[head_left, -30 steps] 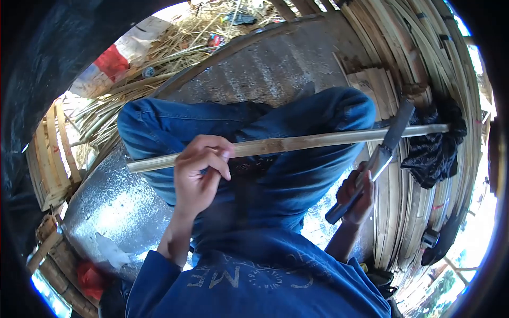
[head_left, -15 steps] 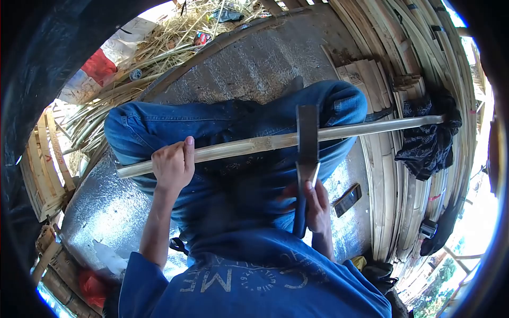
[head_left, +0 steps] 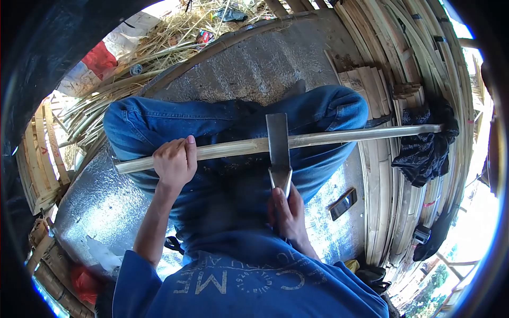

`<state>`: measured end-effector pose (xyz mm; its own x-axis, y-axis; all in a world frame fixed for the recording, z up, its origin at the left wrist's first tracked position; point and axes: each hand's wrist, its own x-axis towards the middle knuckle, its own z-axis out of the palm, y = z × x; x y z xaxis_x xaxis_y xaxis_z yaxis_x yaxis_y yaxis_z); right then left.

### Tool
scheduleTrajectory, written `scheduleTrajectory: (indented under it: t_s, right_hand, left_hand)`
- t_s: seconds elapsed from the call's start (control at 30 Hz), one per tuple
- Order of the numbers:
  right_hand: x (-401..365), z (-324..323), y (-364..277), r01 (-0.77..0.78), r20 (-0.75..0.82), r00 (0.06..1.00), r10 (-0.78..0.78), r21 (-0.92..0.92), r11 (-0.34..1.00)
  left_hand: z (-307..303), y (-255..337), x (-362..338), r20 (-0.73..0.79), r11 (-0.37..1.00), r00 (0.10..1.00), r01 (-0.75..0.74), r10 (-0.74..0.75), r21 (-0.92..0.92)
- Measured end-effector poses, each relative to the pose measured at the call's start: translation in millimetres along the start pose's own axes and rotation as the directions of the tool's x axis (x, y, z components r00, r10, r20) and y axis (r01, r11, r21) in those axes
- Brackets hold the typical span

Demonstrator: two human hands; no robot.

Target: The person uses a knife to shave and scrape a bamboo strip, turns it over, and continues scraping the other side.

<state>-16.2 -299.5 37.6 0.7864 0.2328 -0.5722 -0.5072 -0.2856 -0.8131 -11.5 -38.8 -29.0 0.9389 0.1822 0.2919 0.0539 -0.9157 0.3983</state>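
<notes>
A long pale bamboo strip [head_left: 222, 149] lies across my bent legs in blue jeans. Near its left end, my left hand [head_left: 175, 160] is wrapped round it, thumb pointing up along the far side. My right hand [head_left: 290, 212] grips a broad-bladed knife [head_left: 279, 142] by the handle, which is mostly hidden behind the fingers and palm. The knife's wide dark blade points away from me and crosses over the strip, just right of the strip's joint. At its far right, the strip's tip reaches a dark patterned cloth [head_left: 424, 153].
A phone [head_left: 343, 204] rests on the shiny mat [head_left: 95, 196] to my right. Stacked bamboo slats [head_left: 379, 196] run along the right side, with a small dark device [head_left: 422, 233] on them. Loose bamboo shavings [head_left: 175, 40] and a red-and-white sack [head_left: 101, 62] lie at the far left.
The knife and my right hand have moved left along the bamboo strip, closer to the left hand. My left hand keeps its hold in nearly the same place.
</notes>
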Motion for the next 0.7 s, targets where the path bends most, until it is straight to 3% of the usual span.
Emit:
scheduleTrajectory:
  t_s: [0.13,0.2,0.33,0.4,0.47,0.57,0.67,0.7]
  right_hand:
    - [-0.3,-3.8,-6.0,-0.068,-0.1,0.992,0.075,0.077,0.995]
    - [-0.3,-1.0,7.8,0.036,-0.041,0.998,-0.04,-0.099,0.994]
    - [-2.2,-6.7,-9.5,-0.078,-0.1,0.991,0.088,0.092,0.993]
    - [-4.2,-3.8,4.3,-0.007,-0.009,1.0,0.006,-0.046,0.999]
    - [-1.7,-5.4,5.8,0.021,-0.005,1.0,-0.021,-0.063,0.998]
    - [-3.5,-4.8,-7.5,-0.061,-0.111,0.992,0.068,0.059,0.996]
    - [-2.1,-3.7,5.4,0.015,0.007,1.0,-0.015,-0.087,0.996]
    - [-0.1,-6.2,6.2,0.068,-0.028,0.997,-0.071,-0.099,0.993]
  left_hand:
    - [0.3,-1.5,-1.4,-0.001,1.0,1.0,-0.016,0.016,0.006]
    - [0.0,-0.8,-0.7,0.0,1.0,1.0,-0.013,0.013,0.0]
    - [-1.0,-1.3,-0.9,0.007,1.0,1.0,-0.015,0.015,-0.01]
    - [-0.3,-1.2,-2.4,0.015,1.0,1.0,-0.011,0.011,0.0]
    - [-0.4,-2.4,1.0,0.021,1.0,1.0,-0.024,0.024,0.009]
    - [-1.1,-0.7,-0.8,0.01,1.0,1.0,-0.008,0.009,-0.01]
    - [-0.8,-1.6,0.1,0.03,1.0,1.0,0.0,0.0,0.0]
    - [-2.6,-0.8,1.1,0.04,1.0,0.999,0.0,0.001,-0.008]
